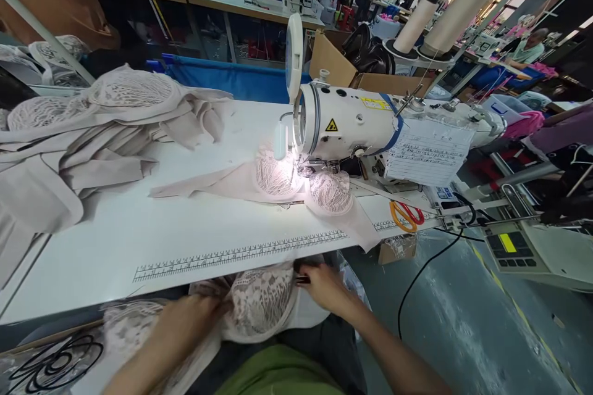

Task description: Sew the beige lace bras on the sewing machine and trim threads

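A pale pink lace bra (262, 302) lies across my lap, below the table's front edge. My left hand (194, 316) is closed on its fabric beside one cup, fingers partly hidden. At the other side of that cup, my right hand (323, 286) pinches the upper edge. A small dark object (302, 279) shows at the right fingertips; its kind is unclear. On the table, another lace bra (331, 193) lies spread under the lit head of a white sewing machine (345, 120), apart from both hands.
Bra pieces (115, 117) are heaped on the table's left. Orange-handled scissors (402, 217) lie at the right, by a printed ruler (241, 254). Black cord (60, 358) sits at lower left. A cardboard box (333, 58) and thread cones (417, 21) stand behind the machine.
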Demonstrator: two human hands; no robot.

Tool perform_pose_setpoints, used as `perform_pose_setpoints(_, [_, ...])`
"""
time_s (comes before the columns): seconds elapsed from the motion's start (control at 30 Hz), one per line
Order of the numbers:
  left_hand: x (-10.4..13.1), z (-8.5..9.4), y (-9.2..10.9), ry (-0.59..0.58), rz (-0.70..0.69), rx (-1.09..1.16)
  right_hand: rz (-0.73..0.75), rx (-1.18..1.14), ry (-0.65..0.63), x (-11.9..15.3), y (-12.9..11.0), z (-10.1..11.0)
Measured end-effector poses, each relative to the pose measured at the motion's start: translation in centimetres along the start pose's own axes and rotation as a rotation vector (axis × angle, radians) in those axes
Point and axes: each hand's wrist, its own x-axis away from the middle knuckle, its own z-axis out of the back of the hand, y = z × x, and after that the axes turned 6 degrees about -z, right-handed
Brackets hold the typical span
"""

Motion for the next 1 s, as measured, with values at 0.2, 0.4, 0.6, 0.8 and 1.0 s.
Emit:
perform_pose_setpoints(0.2, [-3.6, -4.6, 3.0, 0.398, -0.204, -0.317, 0.003, 0.169, 0.104, -1.6, 1.6, -3.6])
perform_pose_setpoints(0.4, [-4.3, 1.8, 5.1, 0.668, -1.118, -0.268, 0.481, 0.222, 0.376, 0.0, 1.3, -1.2])
perform_pose_setpoints(0.6, [-15.1, 11.9, 6.8, 0.651, -0.842, -0.243, 0.441, 0.184, 0.866, -3.4, 1.7, 8.8])
perform_pose_setpoints(0.8, [-19.6, 13.4, 6.0, 0.455, -0.834, -0.438, 0.023, 0.304, 0.72, -11.5, 3.8, 14.9])
perform_pose_setpoints(1.0, [-18.9, 13.3, 6.4, 0.565, -0.801, -0.5, 0.095, 0.419, 0.657, -14.5, 5.4, 15.4])
